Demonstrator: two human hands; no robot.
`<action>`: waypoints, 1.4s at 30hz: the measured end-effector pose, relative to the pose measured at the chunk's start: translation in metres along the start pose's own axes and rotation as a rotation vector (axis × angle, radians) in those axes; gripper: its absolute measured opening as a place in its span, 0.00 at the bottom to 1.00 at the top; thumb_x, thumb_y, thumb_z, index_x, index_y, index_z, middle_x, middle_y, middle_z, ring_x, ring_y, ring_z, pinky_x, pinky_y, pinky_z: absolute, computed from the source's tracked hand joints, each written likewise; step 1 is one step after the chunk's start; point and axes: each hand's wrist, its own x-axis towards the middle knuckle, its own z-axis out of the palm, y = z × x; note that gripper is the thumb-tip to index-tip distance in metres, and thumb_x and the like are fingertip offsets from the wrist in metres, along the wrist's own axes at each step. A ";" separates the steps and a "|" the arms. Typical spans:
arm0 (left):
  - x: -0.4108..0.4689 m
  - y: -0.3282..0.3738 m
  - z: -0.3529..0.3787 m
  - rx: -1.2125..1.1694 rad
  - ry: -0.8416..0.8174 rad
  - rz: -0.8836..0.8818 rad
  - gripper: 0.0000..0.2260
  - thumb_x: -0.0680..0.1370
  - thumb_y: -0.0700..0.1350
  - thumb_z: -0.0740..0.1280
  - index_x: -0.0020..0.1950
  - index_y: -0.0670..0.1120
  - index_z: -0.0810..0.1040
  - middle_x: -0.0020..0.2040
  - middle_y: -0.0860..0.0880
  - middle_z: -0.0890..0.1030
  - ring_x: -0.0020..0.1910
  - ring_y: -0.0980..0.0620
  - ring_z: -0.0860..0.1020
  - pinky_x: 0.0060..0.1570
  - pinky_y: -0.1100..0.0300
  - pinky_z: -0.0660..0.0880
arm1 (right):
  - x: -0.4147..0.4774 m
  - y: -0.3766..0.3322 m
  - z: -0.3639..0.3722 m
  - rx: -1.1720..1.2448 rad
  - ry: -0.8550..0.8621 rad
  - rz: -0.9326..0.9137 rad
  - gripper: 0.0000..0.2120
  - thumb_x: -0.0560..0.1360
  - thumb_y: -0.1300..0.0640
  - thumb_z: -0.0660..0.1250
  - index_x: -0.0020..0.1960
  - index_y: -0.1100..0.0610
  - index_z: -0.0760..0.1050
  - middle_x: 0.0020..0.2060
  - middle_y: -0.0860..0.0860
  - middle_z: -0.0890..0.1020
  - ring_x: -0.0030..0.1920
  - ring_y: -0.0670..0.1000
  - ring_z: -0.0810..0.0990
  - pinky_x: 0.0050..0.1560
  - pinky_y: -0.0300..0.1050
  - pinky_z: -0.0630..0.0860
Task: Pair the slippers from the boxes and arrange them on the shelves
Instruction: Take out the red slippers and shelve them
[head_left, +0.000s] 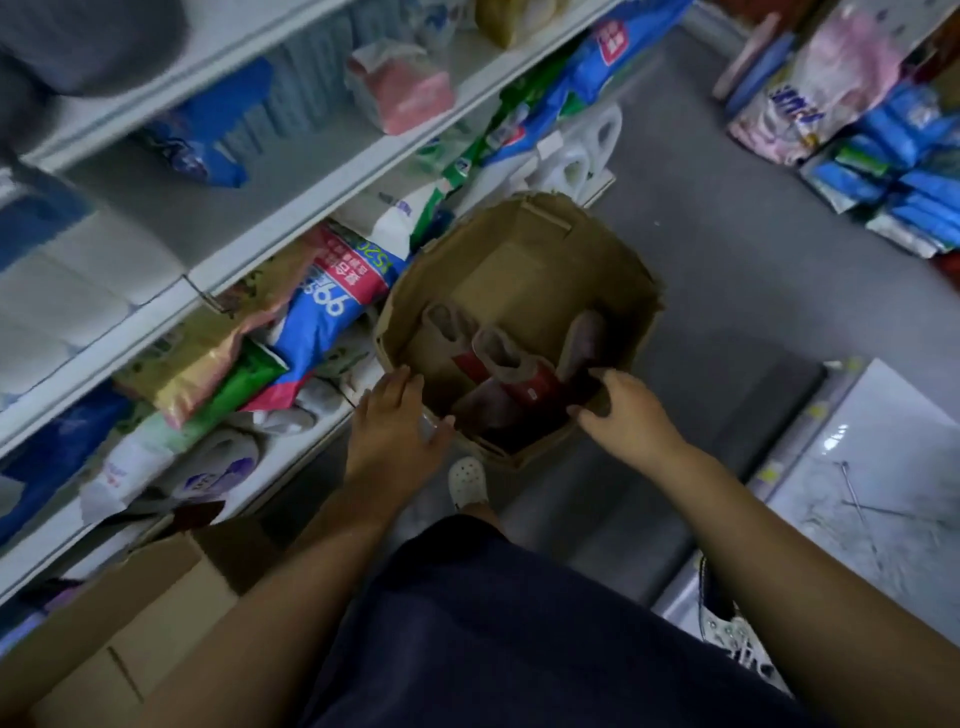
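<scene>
Inside the brown cardboard box (613, 244), red-grey plush slippers (511, 364) look soft, light; grab the cuffs. Left hand (400, 423) lies flat on its rim, right hand (626, 413) gripping it.

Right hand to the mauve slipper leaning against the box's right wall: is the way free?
Probably yes: the box is open-topped, nothing covers the slipper, and the right hand grips the rim just beside it.

Head camera, steeply down over box (447, 260)
</scene>
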 end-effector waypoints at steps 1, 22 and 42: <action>0.015 0.000 0.005 0.008 -0.046 0.009 0.35 0.74 0.62 0.58 0.70 0.38 0.74 0.70 0.37 0.75 0.69 0.36 0.73 0.68 0.41 0.71 | 0.018 0.005 -0.002 0.023 -0.032 0.042 0.27 0.76 0.48 0.72 0.71 0.57 0.71 0.65 0.56 0.76 0.67 0.59 0.74 0.64 0.50 0.73; 0.117 0.000 0.133 -0.274 -0.409 -0.337 0.17 0.83 0.56 0.59 0.68 0.49 0.71 0.58 0.45 0.80 0.54 0.44 0.80 0.54 0.46 0.79 | 0.273 0.082 0.132 0.116 -0.477 0.025 0.44 0.64 0.41 0.80 0.75 0.48 0.64 0.71 0.48 0.71 0.69 0.50 0.72 0.59 0.36 0.68; 0.109 0.081 0.163 -1.319 0.279 -1.258 0.21 0.76 0.55 0.73 0.65 0.45 0.79 0.55 0.50 0.85 0.53 0.51 0.84 0.55 0.51 0.82 | 0.296 -0.007 0.094 0.276 -0.844 0.246 0.46 0.62 0.19 0.63 0.68 0.49 0.74 0.63 0.51 0.80 0.63 0.54 0.79 0.66 0.59 0.74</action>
